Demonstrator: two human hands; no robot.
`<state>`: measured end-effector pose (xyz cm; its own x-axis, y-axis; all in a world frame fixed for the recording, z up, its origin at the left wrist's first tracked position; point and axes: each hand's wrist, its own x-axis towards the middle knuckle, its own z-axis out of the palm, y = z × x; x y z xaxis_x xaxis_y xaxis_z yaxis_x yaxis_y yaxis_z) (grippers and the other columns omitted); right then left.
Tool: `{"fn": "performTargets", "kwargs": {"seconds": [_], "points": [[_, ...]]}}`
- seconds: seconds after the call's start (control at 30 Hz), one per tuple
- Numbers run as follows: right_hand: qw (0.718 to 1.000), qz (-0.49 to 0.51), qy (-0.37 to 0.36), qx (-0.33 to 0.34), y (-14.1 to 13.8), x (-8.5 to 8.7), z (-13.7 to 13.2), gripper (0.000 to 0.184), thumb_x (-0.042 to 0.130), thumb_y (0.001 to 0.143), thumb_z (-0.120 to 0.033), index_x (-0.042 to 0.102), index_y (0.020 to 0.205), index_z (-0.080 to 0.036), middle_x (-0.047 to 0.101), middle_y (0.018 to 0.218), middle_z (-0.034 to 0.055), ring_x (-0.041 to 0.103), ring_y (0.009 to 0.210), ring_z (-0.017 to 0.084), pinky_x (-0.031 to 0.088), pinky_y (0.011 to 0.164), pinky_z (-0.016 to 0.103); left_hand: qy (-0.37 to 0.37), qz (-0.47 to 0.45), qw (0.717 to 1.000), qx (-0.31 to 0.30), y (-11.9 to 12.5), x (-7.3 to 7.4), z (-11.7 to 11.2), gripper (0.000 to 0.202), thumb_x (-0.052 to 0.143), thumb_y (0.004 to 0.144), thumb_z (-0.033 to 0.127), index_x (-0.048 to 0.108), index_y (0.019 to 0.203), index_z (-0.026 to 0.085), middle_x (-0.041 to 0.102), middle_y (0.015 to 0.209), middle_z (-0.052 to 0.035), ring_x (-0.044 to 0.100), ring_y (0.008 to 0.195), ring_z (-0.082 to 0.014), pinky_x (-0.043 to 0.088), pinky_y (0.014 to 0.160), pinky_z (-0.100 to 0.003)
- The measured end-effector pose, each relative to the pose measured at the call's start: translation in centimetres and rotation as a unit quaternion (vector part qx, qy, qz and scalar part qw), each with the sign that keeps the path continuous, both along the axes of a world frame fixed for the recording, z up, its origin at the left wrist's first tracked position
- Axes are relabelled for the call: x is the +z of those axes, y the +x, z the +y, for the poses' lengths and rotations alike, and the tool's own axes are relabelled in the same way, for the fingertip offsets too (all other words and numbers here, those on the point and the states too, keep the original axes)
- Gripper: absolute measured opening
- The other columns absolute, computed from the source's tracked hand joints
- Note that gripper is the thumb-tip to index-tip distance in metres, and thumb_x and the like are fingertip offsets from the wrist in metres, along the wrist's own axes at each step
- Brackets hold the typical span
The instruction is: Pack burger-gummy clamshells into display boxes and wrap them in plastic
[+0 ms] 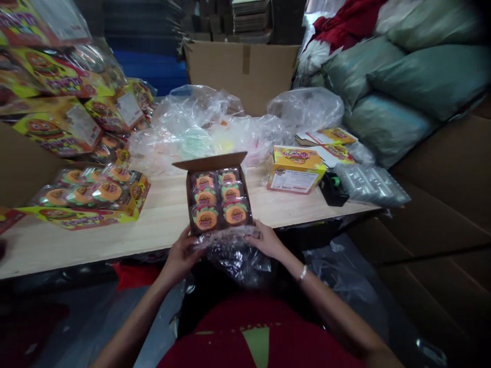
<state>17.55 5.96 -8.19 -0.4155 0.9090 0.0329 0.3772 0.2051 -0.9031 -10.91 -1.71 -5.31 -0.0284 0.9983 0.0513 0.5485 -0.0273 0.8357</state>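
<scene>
In front of me an open display box (249, 209) stands at the table edge, its brown lid flap up at the back. Several burger-shaped items (205, 219) in clear plastic fill it in two columns. A clear plastic bag (240, 255) lies around the box's near end and hangs off the table edge. My left hand (184, 254) is closed on the bag at the box's near left corner. At the near right corner my right hand (265, 240) pinches the bag, fingers against the box. The fingertips are partly hidden by the plastic.
Left stands another open box (82, 217) of burger items, with a stack of wrapped boxes (57, 128) behind. Clear bags (199, 122) heap at the back before a carton (241, 71). Right are a yellow box (296, 171), a black tape dispenser (333, 190) and plastic packs (372, 184).
</scene>
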Motion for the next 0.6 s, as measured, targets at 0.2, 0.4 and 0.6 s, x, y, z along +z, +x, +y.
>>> {"fn": "performTargets", "kwargs": {"seconds": [0.2,0.4,0.6], "points": [[0.999,0.029,-0.034,0.007,2.2,0.1,-5.0,0.060,0.065,0.081,-0.025,0.047,0.138,-0.018,0.068,0.116,0.0090,0.064,0.100,0.023,0.051,0.090,0.037,-0.027,-0.006,0.997,-0.069,1.2,1.2,-4.9,0.030,0.063,0.081,0.045,0.076,0.086,0.018,0.047,0.145,-0.0179,0.031,0.141,-0.0396,0.036,0.110,-0.053],[0.997,-0.069,0.012,-0.023,3.8,3.5,-5.9,0.057,0.067,0.082,-0.031,0.051,0.133,-0.015,0.064,0.120,0.0132,0.061,0.102,0.024,0.048,0.091,0.038,-0.004,0.053,0.998,-0.030,1.5,4.2,-6.6,0.020,0.065,0.076,0.038,0.073,0.080,0.020,0.055,0.135,-0.0156,0.053,0.123,-0.0366,0.047,0.100,-0.045],[0.933,-0.043,0.002,0.357,4.1,12.8,-7.2,0.028,0.052,0.095,-0.036,0.072,0.088,-0.017,0.067,0.084,0.0064,0.061,0.076,0.015,0.046,0.071,0.027,-0.159,-0.160,0.960,-0.169,0.0,10.4,-7.8,0.014,0.069,0.072,0.035,0.068,0.071,0.022,0.064,0.064,-0.0018,0.058,0.057,-0.0188,0.048,0.051,-0.025]]}}
